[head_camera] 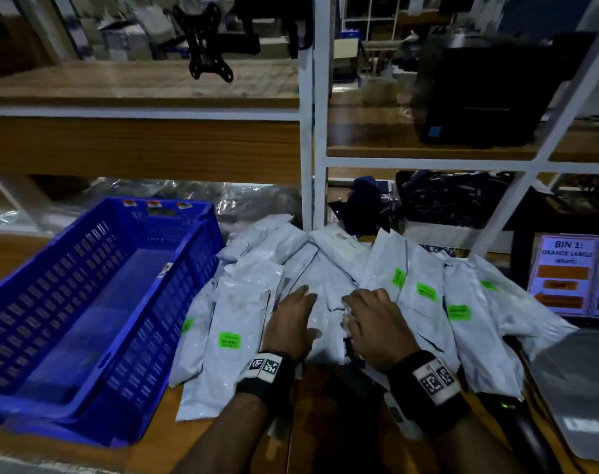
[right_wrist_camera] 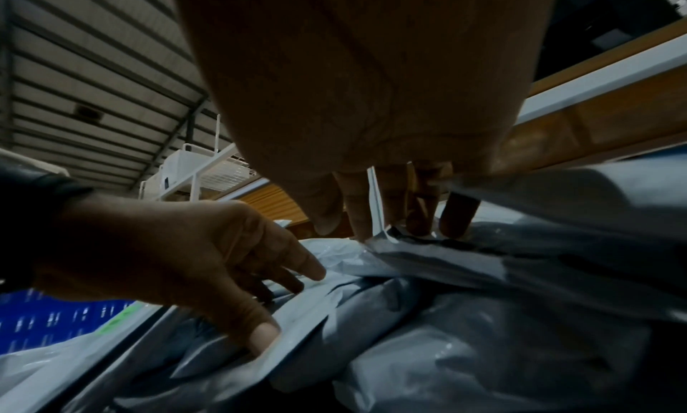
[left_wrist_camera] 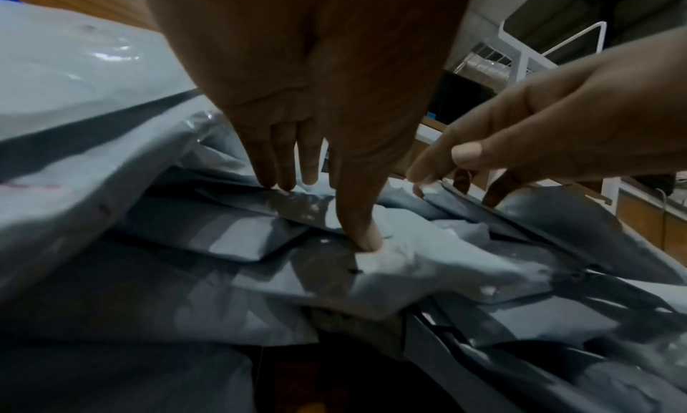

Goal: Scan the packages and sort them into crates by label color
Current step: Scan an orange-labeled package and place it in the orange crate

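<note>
A heap of grey plastic mailer packages [head_camera: 325, 268] lies on the wooden table, several showing green labels [head_camera: 229, 340]. Both my hands are on the middle of the heap. My left hand [head_camera: 308, 313] lies with straight fingers on a package, and its thumb [left_wrist_camera: 366, 237] presses into the plastic. My right hand [head_camera: 351, 309] is beside it with curled fingers. It pinches the raised edge of one package [right_wrist_camera: 427, 257], which runs up between the fingers [right_wrist_camera: 394, 207]. That package's label is hidden. A blue crate [head_camera: 86, 254] stands to the left, with no package showing inside.
A sign [head_camera: 564, 275] reading "BIN 1: ORANGE LABELS" stands at the right. A flat grey scale [head_camera: 578, 388] sits in front of it, beside a dark device with a green light [head_camera: 503, 403]. White shelf posts [head_camera: 311, 131] and wooden shelves rise behind the heap.
</note>
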A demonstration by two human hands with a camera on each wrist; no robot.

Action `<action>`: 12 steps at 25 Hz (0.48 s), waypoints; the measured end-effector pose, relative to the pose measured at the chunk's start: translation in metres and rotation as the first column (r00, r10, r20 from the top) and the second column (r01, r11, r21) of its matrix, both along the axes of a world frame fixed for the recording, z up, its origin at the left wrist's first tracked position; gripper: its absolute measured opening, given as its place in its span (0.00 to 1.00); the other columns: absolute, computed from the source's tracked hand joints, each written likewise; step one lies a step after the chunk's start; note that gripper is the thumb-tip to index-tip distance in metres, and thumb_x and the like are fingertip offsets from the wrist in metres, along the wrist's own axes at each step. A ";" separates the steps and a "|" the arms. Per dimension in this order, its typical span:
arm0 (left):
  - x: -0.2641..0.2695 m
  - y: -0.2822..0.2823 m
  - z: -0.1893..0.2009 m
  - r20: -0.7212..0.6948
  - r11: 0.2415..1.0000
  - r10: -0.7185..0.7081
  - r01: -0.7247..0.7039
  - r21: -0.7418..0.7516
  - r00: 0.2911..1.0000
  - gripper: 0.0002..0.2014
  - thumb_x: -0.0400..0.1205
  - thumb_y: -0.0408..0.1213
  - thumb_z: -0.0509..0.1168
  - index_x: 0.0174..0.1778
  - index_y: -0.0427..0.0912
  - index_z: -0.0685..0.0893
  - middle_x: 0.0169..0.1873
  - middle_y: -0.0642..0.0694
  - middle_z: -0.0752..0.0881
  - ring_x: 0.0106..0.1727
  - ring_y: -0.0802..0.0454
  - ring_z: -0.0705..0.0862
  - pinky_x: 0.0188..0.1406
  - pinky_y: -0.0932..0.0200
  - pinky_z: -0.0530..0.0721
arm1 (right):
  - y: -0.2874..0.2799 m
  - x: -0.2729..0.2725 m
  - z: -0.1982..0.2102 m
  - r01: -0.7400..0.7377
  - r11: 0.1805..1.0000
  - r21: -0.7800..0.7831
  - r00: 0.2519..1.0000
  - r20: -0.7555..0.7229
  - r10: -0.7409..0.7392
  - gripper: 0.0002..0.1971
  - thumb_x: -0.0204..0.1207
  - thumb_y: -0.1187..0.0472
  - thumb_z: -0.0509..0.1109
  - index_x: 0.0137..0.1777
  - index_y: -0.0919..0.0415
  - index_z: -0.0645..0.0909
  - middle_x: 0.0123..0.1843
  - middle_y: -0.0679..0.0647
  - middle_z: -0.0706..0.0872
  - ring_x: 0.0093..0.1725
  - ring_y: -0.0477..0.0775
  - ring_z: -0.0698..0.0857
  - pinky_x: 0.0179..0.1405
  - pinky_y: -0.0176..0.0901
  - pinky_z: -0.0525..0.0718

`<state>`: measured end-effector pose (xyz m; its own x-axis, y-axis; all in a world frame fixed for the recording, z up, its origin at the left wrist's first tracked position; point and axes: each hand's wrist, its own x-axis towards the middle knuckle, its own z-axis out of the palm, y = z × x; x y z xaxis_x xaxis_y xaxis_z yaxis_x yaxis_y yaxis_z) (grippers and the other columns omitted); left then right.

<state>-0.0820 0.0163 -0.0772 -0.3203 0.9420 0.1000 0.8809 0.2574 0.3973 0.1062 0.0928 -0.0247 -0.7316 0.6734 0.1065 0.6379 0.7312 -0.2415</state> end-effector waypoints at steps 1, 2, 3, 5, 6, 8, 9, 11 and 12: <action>-0.002 0.002 -0.002 -0.004 0.999 -0.020 0.019 -0.031 1.000 0.43 0.73 0.44 0.84 0.85 0.47 0.75 0.88 0.43 0.70 0.87 0.45 0.69 0.85 0.56 0.63 | 0.002 0.002 -0.002 0.020 1.000 -0.004 1.000 -0.002 -0.020 0.29 0.81 0.44 0.47 0.71 0.55 0.82 0.68 0.52 0.83 0.62 0.61 0.77 0.59 0.60 0.82; -0.003 0.003 -0.002 -0.014 0.998 -0.035 0.034 -0.046 0.999 0.42 0.73 0.45 0.84 0.84 0.48 0.76 0.88 0.43 0.70 0.87 0.44 0.69 0.84 0.54 0.65 | 0.002 0.004 -0.002 0.035 0.999 -0.016 0.999 -0.007 -0.035 0.30 0.81 0.43 0.47 0.71 0.54 0.82 0.67 0.52 0.84 0.62 0.60 0.77 0.59 0.60 0.82; -0.003 0.003 -0.001 -0.032 0.998 -0.048 0.046 -0.035 0.998 0.38 0.75 0.44 0.82 0.83 0.47 0.78 0.86 0.42 0.72 0.85 0.43 0.72 0.83 0.53 0.68 | 0.004 0.004 -0.003 0.046 0.998 -0.033 0.999 -0.013 -0.046 0.30 0.81 0.42 0.48 0.71 0.54 0.82 0.68 0.51 0.84 0.62 0.60 0.77 0.60 0.60 0.81; 0.000 0.002 0.002 -0.041 0.997 -0.043 0.046 0.067 0.998 0.26 0.78 0.36 0.77 0.75 0.44 0.86 0.77 0.41 0.83 0.77 0.40 0.81 0.76 0.51 0.77 | 0.005 0.004 -0.003 0.049 0.998 -0.048 0.998 -0.033 -0.050 0.29 0.82 0.42 0.50 0.72 0.54 0.82 0.68 0.51 0.84 0.62 0.59 0.76 0.61 0.59 0.80; 0.001 0.001 0.002 -0.016 0.988 -0.020 0.022 0.153 1.000 0.22 0.78 0.32 0.75 0.69 0.43 0.90 0.69 0.41 0.89 0.70 0.38 0.86 0.70 0.50 0.82 | 0.006 0.002 -0.003 0.049 0.998 -0.049 0.998 -0.046 -0.051 0.28 0.83 0.42 0.52 0.72 0.55 0.82 0.67 0.51 0.85 0.62 0.59 0.76 0.61 0.59 0.80; 0.005 -0.003 0.008 0.061 0.956 0.067 -0.082 0.280 0.996 0.17 0.78 0.29 0.71 0.61 0.46 0.92 0.58 0.44 0.93 0.59 0.40 0.90 0.58 0.52 0.85 | 0.008 0.000 0.000 0.053 0.996 -0.065 0.995 -0.076 -0.058 0.27 0.84 0.43 0.54 0.73 0.56 0.82 0.67 0.52 0.86 0.61 0.60 0.76 0.61 0.59 0.79; 0.007 -0.006 0.016 0.097 0.942 0.111 -0.136 0.307 0.989 0.15 0.80 0.30 0.68 0.59 0.49 0.92 0.54 0.46 0.93 0.56 0.42 0.89 0.52 0.52 0.84 | 0.008 -0.001 0.003 0.059 0.995 -0.078 0.994 -0.091 -0.066 0.27 0.84 0.43 0.54 0.74 0.56 0.81 0.68 0.52 0.86 0.62 0.60 0.76 0.62 0.60 0.79; 0.011 -0.010 0.035 0.158 0.899 0.190 -0.237 0.367 0.969 0.13 0.85 0.32 0.64 0.59 0.49 0.89 0.52 0.47 0.92 0.53 0.43 0.87 0.46 0.51 0.82 | 0.009 -0.002 0.009 0.073 0.991 -0.110 0.989 -0.119 -0.086 0.27 0.85 0.42 0.53 0.76 0.55 0.79 0.69 0.51 0.85 0.63 0.59 0.75 0.64 0.59 0.78; 0.013 -0.013 0.047 0.191 0.867 0.217 -0.279 0.413 0.957 0.12 0.86 0.32 0.63 0.60 0.47 0.89 0.53 0.46 0.91 0.53 0.43 0.87 0.47 0.51 0.82 | 0.009 -0.002 0.012 0.081 0.989 -0.126 0.986 -0.136 -0.098 0.28 0.85 0.41 0.53 0.76 0.54 0.78 0.69 0.50 0.85 0.64 0.58 0.75 0.64 0.58 0.78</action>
<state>-0.0693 0.0035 -0.0300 -0.5772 0.7020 0.4172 0.7413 0.2361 0.6283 0.1041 0.1021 -0.0131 -0.6509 0.7497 0.1193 0.6525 0.6329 -0.4167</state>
